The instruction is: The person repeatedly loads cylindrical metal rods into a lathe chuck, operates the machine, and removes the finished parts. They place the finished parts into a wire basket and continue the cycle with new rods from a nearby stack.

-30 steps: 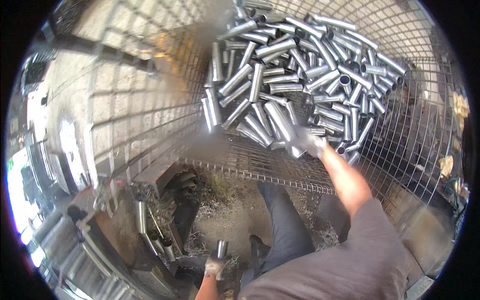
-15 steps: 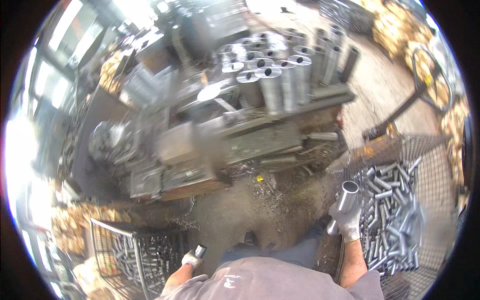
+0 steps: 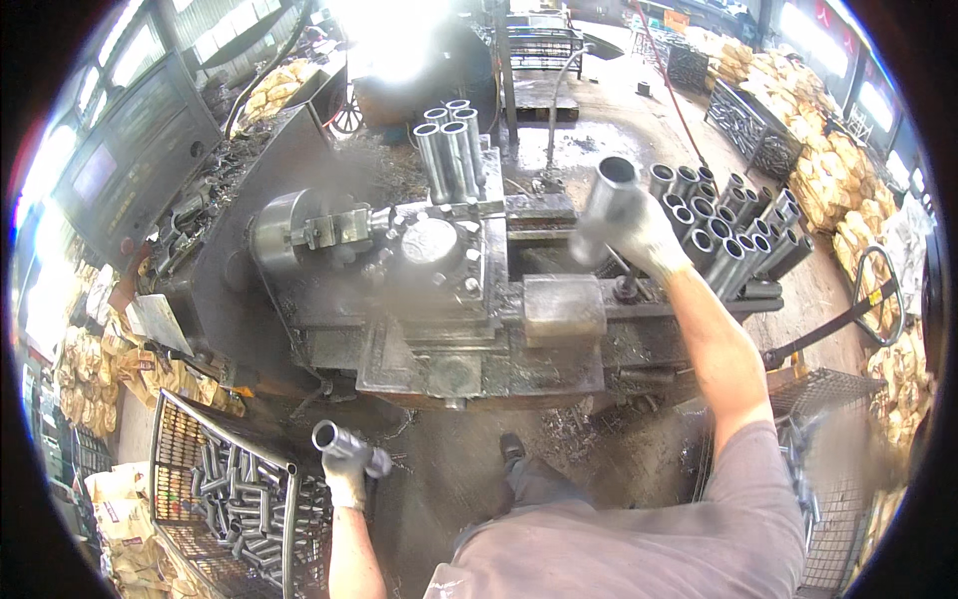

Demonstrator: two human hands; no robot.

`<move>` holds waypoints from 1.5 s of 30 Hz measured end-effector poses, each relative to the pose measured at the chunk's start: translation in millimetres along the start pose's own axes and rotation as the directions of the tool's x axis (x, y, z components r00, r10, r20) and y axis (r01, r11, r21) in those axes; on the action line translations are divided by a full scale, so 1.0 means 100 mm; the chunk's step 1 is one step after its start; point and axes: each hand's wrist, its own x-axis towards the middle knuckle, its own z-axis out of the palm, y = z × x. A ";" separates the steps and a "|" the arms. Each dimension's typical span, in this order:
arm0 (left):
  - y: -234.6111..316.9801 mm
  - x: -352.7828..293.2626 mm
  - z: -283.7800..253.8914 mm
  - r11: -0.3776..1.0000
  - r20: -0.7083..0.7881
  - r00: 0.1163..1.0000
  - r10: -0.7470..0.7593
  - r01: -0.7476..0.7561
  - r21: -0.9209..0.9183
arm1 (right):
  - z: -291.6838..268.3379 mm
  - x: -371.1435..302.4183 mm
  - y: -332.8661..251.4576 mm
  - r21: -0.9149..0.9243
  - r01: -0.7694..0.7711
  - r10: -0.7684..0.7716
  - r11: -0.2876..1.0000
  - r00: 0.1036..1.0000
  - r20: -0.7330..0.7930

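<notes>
Pipe (image 3: pixel 330 439) is held in the left hand (image 3: pixel 345 479), second pipe (image 3: pixel 609 195) in the right hand (image 3: pixel 649 238); neither is down yet; more pipes (image 3: pixel 457 160) stand on the lathe (image 3: pixel 444 337).

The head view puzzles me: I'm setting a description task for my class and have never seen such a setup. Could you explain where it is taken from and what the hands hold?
There is no robot, just a person at work. The camera is worn on the head and looks down; its wide fisheye lens bends straight edges near the rim. The gloved right hand holds up a metal tube, its open end visible. The gloved left hand holds a second tube, near a wire cage of many short tubes. Ahead is a machine that looks like a lathe. A few tubes stand upright on it; a larger cluster of tubes stands toward its right end.
</notes>
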 end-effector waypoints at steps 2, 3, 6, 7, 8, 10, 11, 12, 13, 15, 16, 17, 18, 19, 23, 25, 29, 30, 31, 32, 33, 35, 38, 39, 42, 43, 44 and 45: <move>0.68 0.30 0.15 0.981 0.135 0.991 0.025 0.001 -0.192 | 0.43 0.68 -0.05 -0.051 0.021 -0.018 0.998 0.999 0.041; 0.86 0.51 0.27 0.989 0.110 0.990 0.086 -0.071 -0.132 | 0.69 1.04 0.12 -0.033 0.119 -0.120 0.992 0.992 -0.042; 1.67 0.81 0.63 0.986 0.119 0.979 0.166 -0.163 -0.027 | 1.43 1.88 0.31 0.069 0.028 -0.024 0.997 0.998 -0.057; 1.54 1.02 0.59 0.978 0.152 0.969 0.193 -0.203 0.055 | 1.64 2.14 0.33 0.063 0.024 -0.020 0.998 0.998 -0.053; 1.51 1.13 0.63 0.959 0.117 0.976 0.184 -0.204 0.195 | 1.85 2.39 0.41 0.043 0.012 -0.010 0.999 0.999 -0.049; 1.85 1.06 0.71 0.967 0.253 0.958 0.137 -0.185 0.177 | 2.12 2.64 0.50 0.004 0.009 -0.009 1.000 0.999 -0.039; 1.60 1.21 0.75 0.961 0.279 0.956 0.088 -0.156 0.230 | 2.21 2.70 0.54 -0.001 0.018 -0.018 1.000 0.999 -0.037; 1.80 1.15 0.82 0.919 0.337 0.903 0.265 -0.343 0.197 | 2.24 2.74 0.59 -0.014 0.023 -0.023 1.000 0.999 -0.039; 1.67 1.20 0.85 0.915 0.368 0.871 0.325 -0.388 0.109 | 2.25 2.78 0.57 -0.083 -0.010 0.009 0.997 1.000 -0.012; 1.28 1.36 1.01 0.954 0.439 0.847 0.298 -0.261 -0.144 | 2.27 2.76 0.66 -0.104 0.029 -0.028 0.994 1.000 0.010; 1.58 1.32 1.01 0.961 0.483 0.845 0.230 -0.276 0.026 | 2.15 2.68 0.65 -0.103 0.031 -0.024 0.994 0.998 0.064; 1.45 1.40 1.12 0.970 0.513 0.838 0.186 -0.241 0.042 | 2.01 2.61 0.51 -0.311 0.011 0.059 0.950 0.975 0.215; 1.31 1.48 1.19 0.976 0.544 0.828 0.137 -0.208 0.070 | 1.92 2.52 0.33 -0.497 0.021 0.173 0.868 0.924 0.342; 1.38 1.49 1.21 0.960 0.552 0.811 0.193 -0.271 0.062 | 1.88 2.40 0.03 -0.466 0.100 0.140 0.879 0.880 0.453; 1.41 1.56 1.16 0.934 0.588 0.755 0.291 -0.359 -0.002 | 2.00 1.85 -1.32 -0.049 0.238 -0.127 0.970 0.670 0.731; 1.48 1.56 0.98 0.920 0.587 0.741 0.326 -0.393 -0.015 | 2.30 1.69 -2.05 -0.265 0.465 0.002 0.845 0.492 0.870; 1.48 1.60 0.67 0.761 0.441 0.634 0.636 -0.609 -0.223 | 3.24 1.85 -1.53 -0.237 0.699 0.130 0.675 0.204 0.970; 1.43 1.65 0.50 0.701 0.361 0.607 0.708 -0.667 -0.254 | 3.30 1.87 -1.52 -0.184 0.733 0.027 0.655 0.220 0.975; 1.45 1.71 0.29 0.693 0.321 0.622 0.714 -0.692 -0.201 | 3.18 1.84 -1.67 -0.178 0.570 -0.066 0.802 0.380 0.923; 1.43 1.80 0.13 0.696 0.277 0.649 0.709 -0.707 -0.126 | 3.02 1.81 -1.77 -0.125 0.387 -0.115 0.914 0.541 0.833; 1.44 1.89 -0.01 0.690 0.239 0.660 0.712 -0.721 -0.063 | 2.90 1.84 -1.69 -0.057 0.291 -0.159 0.955 0.665 0.729; 1.59 2.29 -0.18 0.525 0.218 0.557 0.801 -0.829 0.191 | 2.91 1.79 -1.94 0.106 0.240 -0.261 0.965 0.921 0.290; 2.14 2.98 0.07 0.355 0.285 0.445 0.849 -0.880 0.316 | 3.13 2.15 -1.96 -0.059 0.423 -0.424 0.904 0.905 -0.013; 2.20 3.25 0.25 0.249 0.326 0.384 0.864 -0.888 0.385 | 3.11 2.41 -1.78 -0.363 0.340 -0.270 0.868 0.935 0.228; 2.29 3.96 0.42 -0.039 0.455 0.306 0.836 -0.795 0.605 | 3.20 2.57 -1.78 -0.459 0.436 -0.263 0.774 0.881 0.392; 2.45 4.03 0.44 0.014 0.483 0.387 0.785 -0.792 0.611 | 3.09 2.52 -1.81 -0.519 0.408 -0.180 0.751 0.883 0.435; 2.42 4.12 0.46 -0.055 0.507 0.351 0.787 -0.779 0.625 | 2.97 2.50 -1.77 -0.444 0.452 -0.159 0.774 0.817 0.555; 2.46 4.12 0.48 -0.054 0.532 0.361 0.766 -0.789 0.612 | 2.91 2.47 -1.77 -0.438 0.403 -0.022 0.804 0.756 0.654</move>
